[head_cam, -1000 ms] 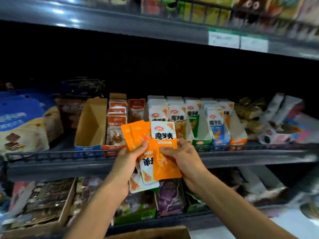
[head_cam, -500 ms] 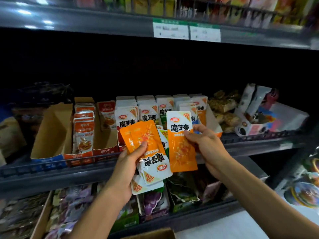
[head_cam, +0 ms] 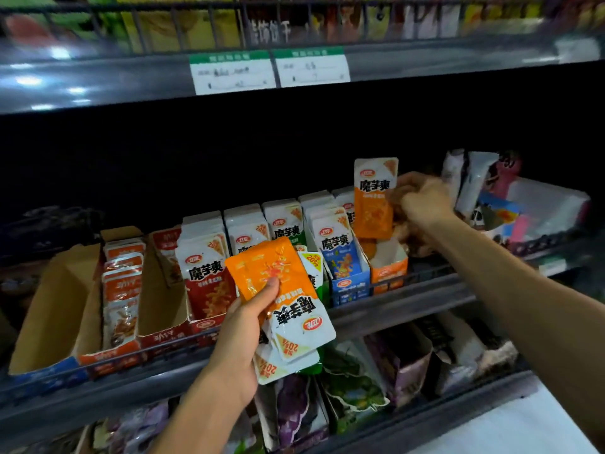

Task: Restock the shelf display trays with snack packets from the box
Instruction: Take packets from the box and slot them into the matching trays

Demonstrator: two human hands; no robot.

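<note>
Single packet: flat glossy foil pouch (head_cam: 374,198), rectangular, white top with black characters, orange lower half; upright, held above the orange tray (head_cam: 389,273) at the right end of the tray row.
Right hand: the right hand (head_cam: 422,201) pinches the single packet by its right edge, fingers curled.
Fan of packets: crinkled orange-and-white pouches (head_cam: 288,306), held upside down, overlapping; at least three visible, exact count cannot be told.
Left hand: the left hand (head_cam: 242,335) grips the fan, thumb pressed on the front orange face, in front of the shelf edge.
Trays: cardboard display trays on the middle shelf (head_cam: 409,299); red tray (head_cam: 209,322), blue tray (head_cam: 350,290) and orange tray show packed white-topped pouches standing in rows.
Empty carton: plain brown cardboard tray (head_cam: 55,309) at far left, open-topped.
Price tags: two white labels with green tops (head_cam: 232,73) on the upper shelf rail.
</note>
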